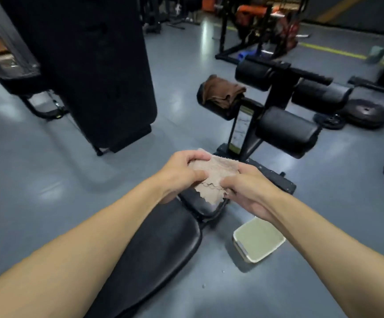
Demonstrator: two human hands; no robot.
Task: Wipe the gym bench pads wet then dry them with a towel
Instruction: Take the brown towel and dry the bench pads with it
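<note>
A black gym bench runs away from me, with its long pad (154, 244) below my arms and a small seat pad (203, 206) beyond it. Above the seat pad both hands hold a light tan cloth (211, 174) with a scalloped edge. My left hand (181, 174) grips its left side, my right hand (246, 189) pinches its right side. A brown towel (223, 92) lies draped over the far left roller pad (209, 106). Other black roller pads (287, 131) stand on the bench's leg frame.
A square white tub (258, 239) of murky water sits on the grey floor right of the bench. A tall black machine (94, 72) stands at left. Weight plates (367, 113) lie on the floor at right, with racks (262, 26) behind.
</note>
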